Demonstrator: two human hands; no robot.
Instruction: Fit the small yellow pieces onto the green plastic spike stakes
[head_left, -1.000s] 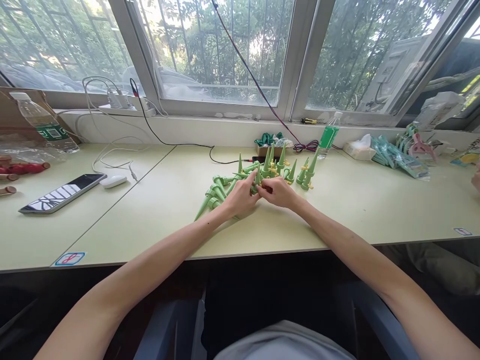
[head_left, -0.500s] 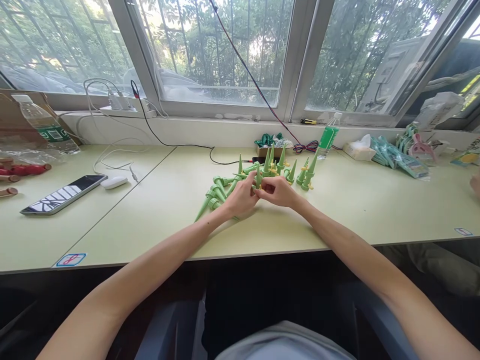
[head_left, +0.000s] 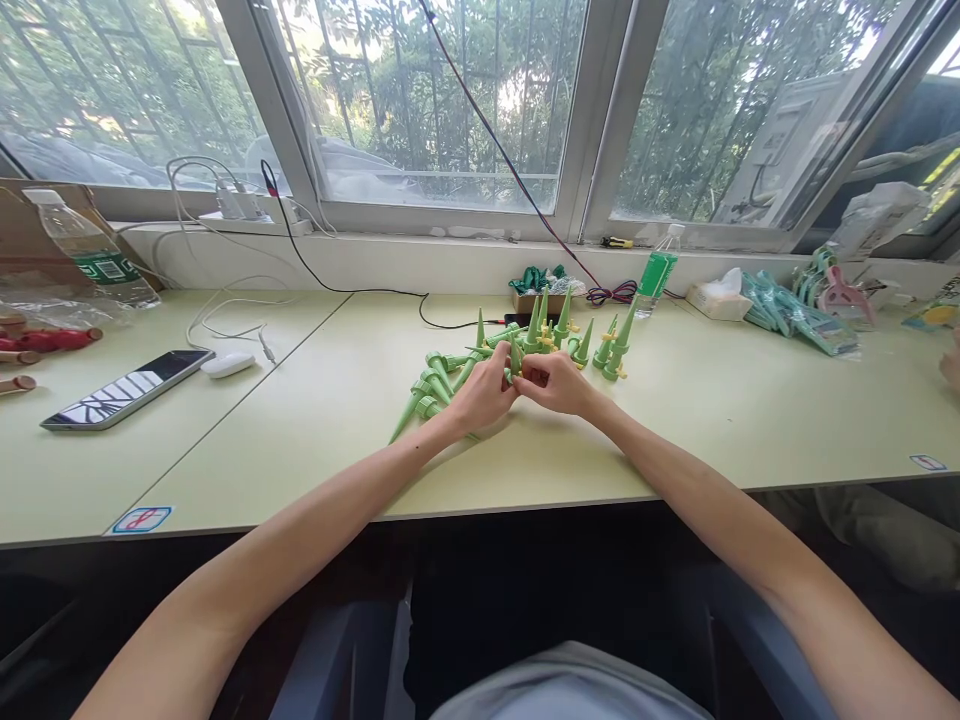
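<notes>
My left hand point(head_left: 484, 396) is closed round a green pointed spike point(head_left: 516, 356), which stands tip up between my two hands. Against its lower end, my right hand point(head_left: 555, 383) pinches at a small yellow part that my fingers mostly hide. Left of my hands lies a pile of green spikes point(head_left: 437, 380) with ribbed collars. Several upright green spikes with yellow pieces point(head_left: 619, 350) stand behind and to the right of my right hand.
A phone point(head_left: 127, 390) and a white case point(head_left: 228, 365) lie at left. Behind the spikes is a small box point(head_left: 541, 300); a green-labelled bottle point(head_left: 658, 270), tissues point(head_left: 718, 299) and teal packets point(head_left: 799, 315) are to the right. Part of a person's hand shows at the right edge.
The spike between my hands has shifted and tilted slightly. Both hands keep nearly the same place and hold.
</notes>
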